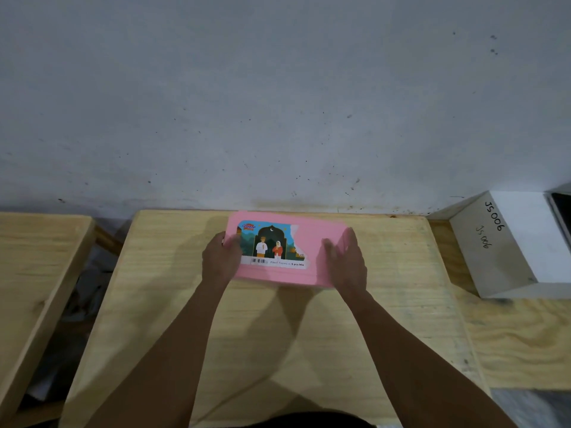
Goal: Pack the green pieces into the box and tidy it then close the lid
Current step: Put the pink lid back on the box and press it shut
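head view: pink box (312,242) sits flat at the far edge of the middle wooden table (278,335), close to the wall (278,103), roughly centred left to right. lid is on, so the contents can't be seen. a printed sticker (272,245) covers the left and middle of the lid: two figures under a dark arch, with a barcode strip along its near edge. its right side looks torn.

left hand (220,257) is at the box's left end, back of hand to the camera. its fingers are curled over that end and the thumb side laps onto the lid by the sticker corner, so it's gripping the box.

right hand (347,262) is at the box's right end and motion-blurred. fingers look straight and close together, lying on or against the right part of the lid. can't tell whether the palm presses down or only touches. both forearms come in from the bottom of frame and angle inward toward the box.

rest: a second wooden table (37,257) is on the left, with a gap between it and the middle one. on the right, a white box (506,242) with "js006" handwritten twice on its side sits on a plywood board (509,335), well apart from the pink box. the wall is pale grey with dark specks.
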### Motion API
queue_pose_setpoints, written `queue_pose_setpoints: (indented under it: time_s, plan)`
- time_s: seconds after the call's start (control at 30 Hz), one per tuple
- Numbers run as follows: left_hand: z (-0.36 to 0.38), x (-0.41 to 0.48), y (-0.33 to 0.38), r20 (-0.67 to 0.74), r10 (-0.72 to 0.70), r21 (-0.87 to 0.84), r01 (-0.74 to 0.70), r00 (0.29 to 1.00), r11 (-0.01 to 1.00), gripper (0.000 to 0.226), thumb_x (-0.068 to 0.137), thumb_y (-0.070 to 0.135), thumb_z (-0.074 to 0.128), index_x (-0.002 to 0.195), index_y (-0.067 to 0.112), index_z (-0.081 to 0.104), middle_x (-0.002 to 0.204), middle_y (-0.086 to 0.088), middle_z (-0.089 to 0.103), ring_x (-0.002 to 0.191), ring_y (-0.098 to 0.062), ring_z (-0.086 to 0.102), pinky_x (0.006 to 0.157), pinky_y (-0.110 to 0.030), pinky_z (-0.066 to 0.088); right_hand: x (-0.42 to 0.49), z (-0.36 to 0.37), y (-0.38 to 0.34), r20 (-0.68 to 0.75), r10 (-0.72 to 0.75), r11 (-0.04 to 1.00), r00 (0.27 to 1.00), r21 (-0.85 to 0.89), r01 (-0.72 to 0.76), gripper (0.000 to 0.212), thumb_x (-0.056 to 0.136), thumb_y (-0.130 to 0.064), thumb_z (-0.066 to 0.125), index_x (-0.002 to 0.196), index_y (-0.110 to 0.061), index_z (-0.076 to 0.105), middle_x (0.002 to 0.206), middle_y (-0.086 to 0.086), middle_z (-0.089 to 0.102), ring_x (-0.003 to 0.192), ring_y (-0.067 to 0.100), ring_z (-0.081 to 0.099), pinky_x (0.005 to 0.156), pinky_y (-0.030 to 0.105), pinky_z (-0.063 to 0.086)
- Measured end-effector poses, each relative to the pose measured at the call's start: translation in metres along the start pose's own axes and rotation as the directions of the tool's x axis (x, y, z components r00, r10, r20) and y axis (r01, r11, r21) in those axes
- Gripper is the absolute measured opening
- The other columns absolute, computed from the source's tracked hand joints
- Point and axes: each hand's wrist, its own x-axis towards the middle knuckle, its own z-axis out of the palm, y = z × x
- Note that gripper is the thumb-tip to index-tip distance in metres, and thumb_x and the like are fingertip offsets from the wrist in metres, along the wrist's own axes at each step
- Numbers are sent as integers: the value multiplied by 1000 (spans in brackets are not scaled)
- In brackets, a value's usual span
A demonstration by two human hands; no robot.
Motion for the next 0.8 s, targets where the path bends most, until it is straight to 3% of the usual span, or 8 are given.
queue_pose_setpoints:
  time_s: [0.1, 0.2, 0.4, 0.8]
  plan:
    - [1, 18, 12, -6, -6, -2, 6, 1000, 1000, 31, 89, 32, 49, 110, 16, 63, 101, -7, 66, 89, -27, 61, 72, -31, 46, 18, 3, -11, 17, 25, 1000, 1000, 17, -25, 37, 84, -51, 48, 105, -25, 34, 96, 9, 59, 87, 33, 59, 78, 44, 50]
    - [5, 32, 16, 15, -18, 8, 17, 1000, 1000, 31, 89, 31, 47, 111, 14, 62, 101, -7, 65, 90, -27, 60, 71, -30, 43, 33, 3, -20, 34, 12, 1000, 999, 21, -13, 28, 87, -43, 49, 99, -23, 33, 91, 9, 58, 83, 33, 57, 71, 37, 43]
    - [8, 51, 18, 18, -19, 12, 19, 1000, 1000, 31, 90, 33, 45, 109, 15, 63, 100, -8, 67, 89, -27, 63, 75, -37, 53, 55, 8, -28, 53, -20, 1000, 998, 2, 20, 35, 89, -45, 50, 115, -26, 36, 99, 4, 58, 87, 29, 54, 73, 36, 39]
    - [8, 54, 13, 28, -25, 31, 24, 999, 999, 31, 89, 36, 43, 106, 19, 62, 98, -6, 68, 87, -25, 65, 75, -39, 57, 58, 8, -30, 47, -75, 997, 996, 15, 75, 37, 94, -49, 49, 115, -21, 38, 104, 1, 56, 92, 24, 55, 72, 34, 40]
